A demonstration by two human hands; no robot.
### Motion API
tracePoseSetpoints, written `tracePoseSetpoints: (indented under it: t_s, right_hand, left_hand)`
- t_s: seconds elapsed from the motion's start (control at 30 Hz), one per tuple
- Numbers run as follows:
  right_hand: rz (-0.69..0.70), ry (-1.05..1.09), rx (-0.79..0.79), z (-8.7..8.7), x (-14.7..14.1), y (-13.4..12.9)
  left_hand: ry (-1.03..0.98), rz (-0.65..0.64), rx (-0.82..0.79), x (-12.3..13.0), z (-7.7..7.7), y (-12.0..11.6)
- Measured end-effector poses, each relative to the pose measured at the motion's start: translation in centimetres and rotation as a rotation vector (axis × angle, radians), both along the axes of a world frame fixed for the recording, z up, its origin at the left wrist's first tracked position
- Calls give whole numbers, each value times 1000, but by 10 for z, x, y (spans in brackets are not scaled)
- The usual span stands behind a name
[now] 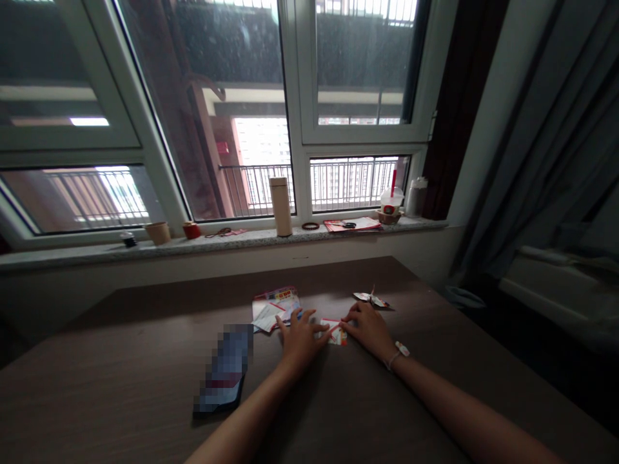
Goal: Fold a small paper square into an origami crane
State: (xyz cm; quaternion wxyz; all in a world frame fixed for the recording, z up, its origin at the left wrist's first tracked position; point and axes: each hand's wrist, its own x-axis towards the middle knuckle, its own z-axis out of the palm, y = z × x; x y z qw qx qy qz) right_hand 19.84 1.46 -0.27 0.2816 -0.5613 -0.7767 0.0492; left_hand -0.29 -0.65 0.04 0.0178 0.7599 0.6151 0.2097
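A small piece of printed paper [333, 333], white with red and orange parts and a folded edge, lies on the table between my hands. My left hand [302, 336] has its thumb and index finger together at the paper's left side, with the other fingers spread. At its upper right edge, my right hand [368, 327] pinches the same paper with thumb and fingertips. A folded paper crane [371, 299] sits just beyond my right hand. Left of my left hand lie colourful printed sheets [275, 298], with a white paper piece [269, 317] on top.
A phone [225, 370] with a blurred screen lies left of my left forearm on the brown table [145, 348]. Along the windowsill [242, 238] stand a beige flask [281, 207], a paper cup [158, 232], a drink cup with straw [391, 201], and scissors [349, 225] on papers.
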Motion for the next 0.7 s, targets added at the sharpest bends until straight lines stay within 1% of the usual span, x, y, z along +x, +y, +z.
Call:
tracePoseSetpoints:
  t_s: [0.17, 0.3, 0.43, 0.5, 0.57, 0.7]
  right_hand:
    - [-21, -13, 24, -3, -1, 1]
    - [12, 16, 35, -5, 1, 2]
    - [93, 64, 57, -6, 2, 2]
    - [147, 59, 70, -5, 2, 1]
    - [170, 37, 74, -3, 1, -1]
    - [99, 42, 61, -1, 1, -1]
  left_hand:
    - [-11, 10, 27, 0, 2, -1]
    - [-6, 15, 31, 1, 4, -3]
    - [-5, 17, 43, 1, 6, -4]
    - [-3, 12, 51, 1, 6, -4]
    - [1, 6, 59, 1, 5, -4]
    - [10, -6, 54, 1, 3, -2]
